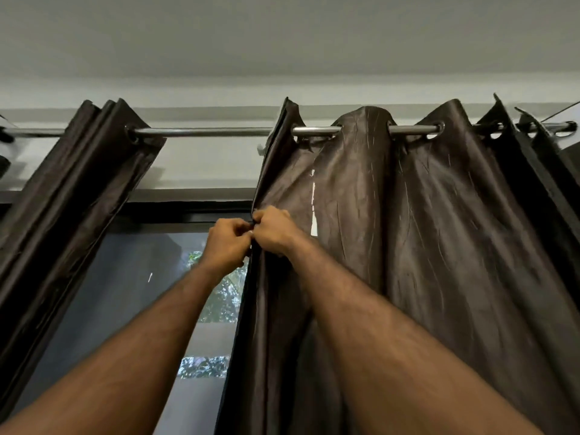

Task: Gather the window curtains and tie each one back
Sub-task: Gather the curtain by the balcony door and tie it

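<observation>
Fingers (243,229) of both my left hand (227,243) and right hand (274,232) pinch the leading edge of the right curtain (408,246), high near the rod (204,131), where I judge a hard tug could snag its eyelets.

A room in a home, by the look of it; dark eyelet curtains (423,246) hang from a metal rod (204,131) over a window (131,293) under a plain ceiling (282,32); trees show outside.
</observation>
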The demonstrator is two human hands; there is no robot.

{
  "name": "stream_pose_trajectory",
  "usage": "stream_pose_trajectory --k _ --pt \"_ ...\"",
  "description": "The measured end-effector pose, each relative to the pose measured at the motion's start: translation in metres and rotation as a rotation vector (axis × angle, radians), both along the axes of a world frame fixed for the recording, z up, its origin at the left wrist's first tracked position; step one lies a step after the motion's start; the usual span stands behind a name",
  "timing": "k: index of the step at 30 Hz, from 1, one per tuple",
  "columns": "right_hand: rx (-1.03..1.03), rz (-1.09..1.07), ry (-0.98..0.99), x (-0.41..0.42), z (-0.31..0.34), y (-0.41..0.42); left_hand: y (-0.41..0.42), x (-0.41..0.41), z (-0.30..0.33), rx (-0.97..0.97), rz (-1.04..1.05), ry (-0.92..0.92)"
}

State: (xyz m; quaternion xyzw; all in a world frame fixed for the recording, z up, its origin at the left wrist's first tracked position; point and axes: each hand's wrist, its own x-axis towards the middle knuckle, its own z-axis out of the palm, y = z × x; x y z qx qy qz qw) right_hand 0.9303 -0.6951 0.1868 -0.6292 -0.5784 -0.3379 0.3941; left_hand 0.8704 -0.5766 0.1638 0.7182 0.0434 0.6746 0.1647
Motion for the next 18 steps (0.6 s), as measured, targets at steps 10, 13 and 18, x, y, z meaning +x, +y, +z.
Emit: stream_pose_trajectory --k 10,13,18 --pt "-0.024 0.068 0.155 0.044 -0.026 -0.05 -0.043 0.048 -0.004 0.029 -0.062 -0.185" --pt "0.109 0.06 0.17 0.068 -0.024 -0.073 -0.048 0.056 -0.003 0.062 0.002 -0.202" --pt "0.598 -0.392 0.115 0.112 -0.021 -0.106 -0.047 0.055 0.0 0.062 0.048 -0.194"
